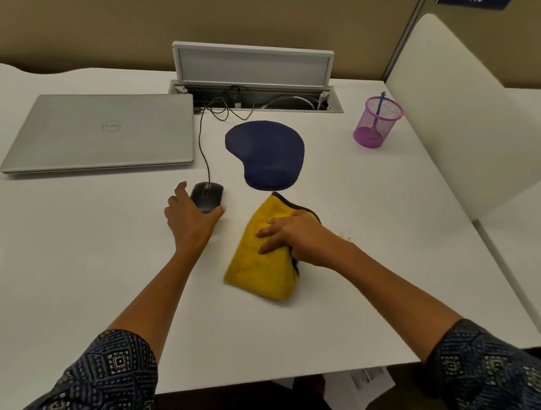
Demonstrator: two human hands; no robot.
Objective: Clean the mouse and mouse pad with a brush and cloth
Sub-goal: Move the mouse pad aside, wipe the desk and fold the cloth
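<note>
Mouse point(207, 196): on desk point(94, 255), left of pad point(265, 155); left hand point(191, 220) cups its rear. Cloth point(262, 263): below pad, gripped at its edge by right hand point(287, 235), fingers spread on top. Advice: steady mouse firmly, bunch cloth, mind the cable point(202, 143).

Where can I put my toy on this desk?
Bare desk lies in front of the laptop, left of the left hand. More lies between the mouse pad and purple cup. It is crowded around the mouse and yellow cloth.
</note>
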